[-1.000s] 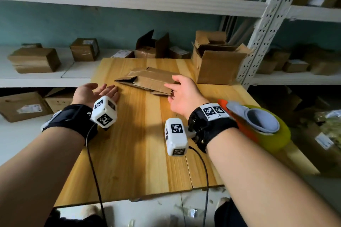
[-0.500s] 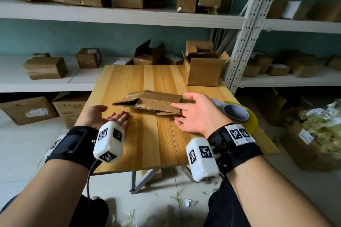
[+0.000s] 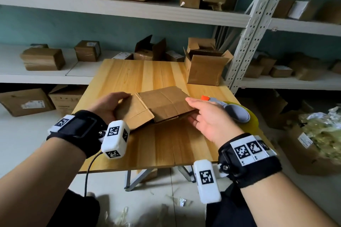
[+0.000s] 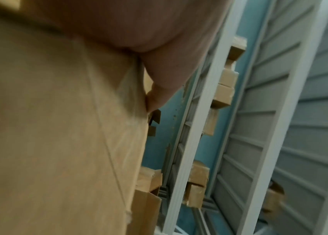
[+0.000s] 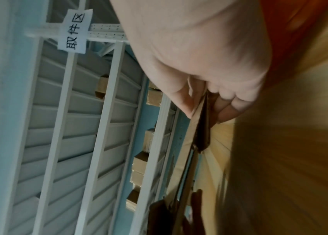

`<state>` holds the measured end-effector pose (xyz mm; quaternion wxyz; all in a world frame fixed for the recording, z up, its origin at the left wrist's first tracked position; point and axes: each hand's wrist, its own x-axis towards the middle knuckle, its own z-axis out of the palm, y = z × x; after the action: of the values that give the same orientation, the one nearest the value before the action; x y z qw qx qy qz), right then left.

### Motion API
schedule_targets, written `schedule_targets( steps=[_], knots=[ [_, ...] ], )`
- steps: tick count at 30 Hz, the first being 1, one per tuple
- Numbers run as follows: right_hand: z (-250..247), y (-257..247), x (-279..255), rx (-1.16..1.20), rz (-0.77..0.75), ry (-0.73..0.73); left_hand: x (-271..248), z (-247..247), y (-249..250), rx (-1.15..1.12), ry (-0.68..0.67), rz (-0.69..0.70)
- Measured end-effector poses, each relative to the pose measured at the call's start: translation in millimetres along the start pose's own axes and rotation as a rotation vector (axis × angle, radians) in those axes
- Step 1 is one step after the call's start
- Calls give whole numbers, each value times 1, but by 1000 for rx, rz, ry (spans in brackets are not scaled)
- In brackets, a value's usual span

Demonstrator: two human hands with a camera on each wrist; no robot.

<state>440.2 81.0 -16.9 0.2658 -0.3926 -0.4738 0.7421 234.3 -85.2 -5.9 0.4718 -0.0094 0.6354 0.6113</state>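
Observation:
A flattened brown cardboard box (image 3: 156,106) is lifted and tilted above the wooden table (image 3: 166,145). My left hand (image 3: 108,106) grips its left end, thumb on top. My right hand (image 3: 206,116) pinches its right edge, thumb above and fingers beneath. In the right wrist view the thumb and fingers clamp the thin cardboard edge (image 5: 201,120). In the left wrist view the cardboard (image 4: 58,127) fills the left side, with my thumb against it.
A tape dispenser (image 3: 234,110) with an orange and grey handle and a yellow roll lies at the table's right edge. An open cardboard box (image 3: 204,68) stands at the table's far right corner. White metal shelves hold several boxes. More cartons sit on the floor.
The flattened box has come off the table and nearer to me. My left hand, open on the table before, now grips its left end; my right hand now pinches its right edge.

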Motion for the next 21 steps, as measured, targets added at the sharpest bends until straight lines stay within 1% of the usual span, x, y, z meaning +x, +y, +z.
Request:
schedule_targets(
  steps=[2,4,6,8,11,12,14,17,21],
  knots=[
    [1,0,7,-57,-71,26,7,-1,3,8,-46,35],
    [4,-2,11,-111,-125,30,10,-3,4,63,-83,99],
    [10,-3,14,-146,-133,9,10,-4,4,138,-75,165],
    [15,-6,14,-178,-108,-24,8,-2,2,124,-43,202],
    [19,-8,17,-173,-85,-38,12,0,2,51,22,220],
    [18,-8,18,-145,-90,-30,12,1,2,3,46,224],
    [18,-10,21,-56,-99,-7,13,4,0,-138,78,276],
    [17,-13,23,80,-94,37,1,9,-3,-315,18,393],
    [14,-14,22,189,-79,37,-22,3,-4,-373,-27,558]
  ],
)
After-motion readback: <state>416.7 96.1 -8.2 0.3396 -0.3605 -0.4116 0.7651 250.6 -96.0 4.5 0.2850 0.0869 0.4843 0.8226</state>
